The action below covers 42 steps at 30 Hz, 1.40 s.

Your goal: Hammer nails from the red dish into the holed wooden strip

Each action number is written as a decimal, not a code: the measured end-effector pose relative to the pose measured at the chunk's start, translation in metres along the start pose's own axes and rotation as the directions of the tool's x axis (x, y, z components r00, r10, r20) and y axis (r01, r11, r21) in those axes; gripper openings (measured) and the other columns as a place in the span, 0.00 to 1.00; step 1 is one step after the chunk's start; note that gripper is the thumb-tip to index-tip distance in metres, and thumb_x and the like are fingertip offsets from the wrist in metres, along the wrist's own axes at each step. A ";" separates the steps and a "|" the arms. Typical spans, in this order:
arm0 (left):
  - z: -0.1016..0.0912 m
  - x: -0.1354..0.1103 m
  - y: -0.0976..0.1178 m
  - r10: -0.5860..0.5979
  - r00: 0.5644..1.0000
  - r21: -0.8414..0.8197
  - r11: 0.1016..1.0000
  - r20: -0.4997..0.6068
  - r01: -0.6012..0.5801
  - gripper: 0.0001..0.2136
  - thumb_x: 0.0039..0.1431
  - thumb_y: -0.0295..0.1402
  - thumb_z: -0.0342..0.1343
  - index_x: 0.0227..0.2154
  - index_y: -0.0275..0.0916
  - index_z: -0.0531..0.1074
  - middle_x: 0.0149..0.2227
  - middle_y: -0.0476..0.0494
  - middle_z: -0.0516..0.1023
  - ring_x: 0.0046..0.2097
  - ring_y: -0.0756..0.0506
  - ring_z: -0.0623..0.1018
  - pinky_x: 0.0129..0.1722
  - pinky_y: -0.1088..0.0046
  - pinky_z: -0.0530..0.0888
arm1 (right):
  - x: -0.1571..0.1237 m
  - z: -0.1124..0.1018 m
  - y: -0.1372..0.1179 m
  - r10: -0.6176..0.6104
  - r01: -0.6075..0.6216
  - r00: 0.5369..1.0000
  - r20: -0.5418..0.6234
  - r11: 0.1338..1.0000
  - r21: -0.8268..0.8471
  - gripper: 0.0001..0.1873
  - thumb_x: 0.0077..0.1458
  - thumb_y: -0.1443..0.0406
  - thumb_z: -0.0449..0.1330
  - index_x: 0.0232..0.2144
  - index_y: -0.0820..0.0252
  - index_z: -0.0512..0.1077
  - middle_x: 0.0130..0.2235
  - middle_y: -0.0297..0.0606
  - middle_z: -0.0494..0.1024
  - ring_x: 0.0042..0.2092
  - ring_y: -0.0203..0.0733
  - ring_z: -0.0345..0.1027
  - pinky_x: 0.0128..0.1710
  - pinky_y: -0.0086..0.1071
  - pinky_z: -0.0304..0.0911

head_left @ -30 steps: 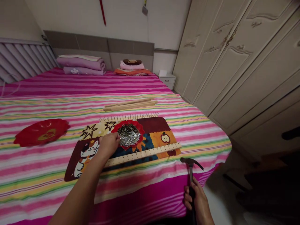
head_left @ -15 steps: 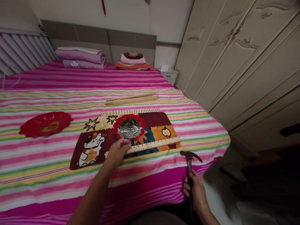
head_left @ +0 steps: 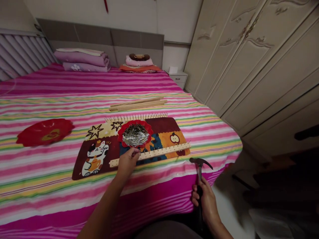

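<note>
My left hand (head_left: 127,162) is pinched shut over the near wooden strip (head_left: 159,152), which has a row of holes or nails along it; whatever it pinches is too small to name. Just beyond it sits a red scalloped dish (head_left: 135,134) heaped with shiny nails. My right hand (head_left: 204,201) is wrapped round the handle of a black claw hammer (head_left: 200,165), held upright off the bed's near right corner. A second strip with upright nails (head_left: 137,117) lies at the far edge of the patterned cat mat (head_left: 99,154).
Everything lies on a bed with a pink striped sheet (head_left: 62,99). A second red dish (head_left: 45,131) sits at the left, loose wooden sticks (head_left: 138,104) lie further back, and folded bedding (head_left: 82,59) is at the headboard. Cream wardrobe doors (head_left: 249,59) line the right.
My left hand drew back from the dish of nails to the near wooden strip, fingers pinched. The hammer hand stayed about where it was.
</note>
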<state>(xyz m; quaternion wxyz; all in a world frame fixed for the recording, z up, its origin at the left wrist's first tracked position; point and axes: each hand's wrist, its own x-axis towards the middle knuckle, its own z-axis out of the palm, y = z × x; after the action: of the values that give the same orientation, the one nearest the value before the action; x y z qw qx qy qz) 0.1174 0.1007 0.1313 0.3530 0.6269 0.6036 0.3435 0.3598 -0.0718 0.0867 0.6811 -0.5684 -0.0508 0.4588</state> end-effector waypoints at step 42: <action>-0.030 0.021 -0.005 0.148 0.969 0.278 0.956 -0.199 -0.089 0.10 0.53 0.35 0.49 0.33 0.40 0.73 0.34 0.45 0.77 0.37 0.46 0.74 0.40 0.70 0.69 | -0.027 -0.005 0.016 0.030 0.094 0.967 0.254 0.881 -0.463 0.25 0.44 0.51 0.63 0.45 0.53 0.74 0.21 0.29 0.64 0.20 0.30 0.52 0.18 0.22 0.50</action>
<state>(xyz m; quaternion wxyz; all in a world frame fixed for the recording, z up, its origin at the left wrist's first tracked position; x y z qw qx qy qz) 0.0894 0.1224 0.1423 0.1757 0.6626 0.6405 0.3462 0.3379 -0.0948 0.0846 0.5177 -0.6527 -0.2569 0.4899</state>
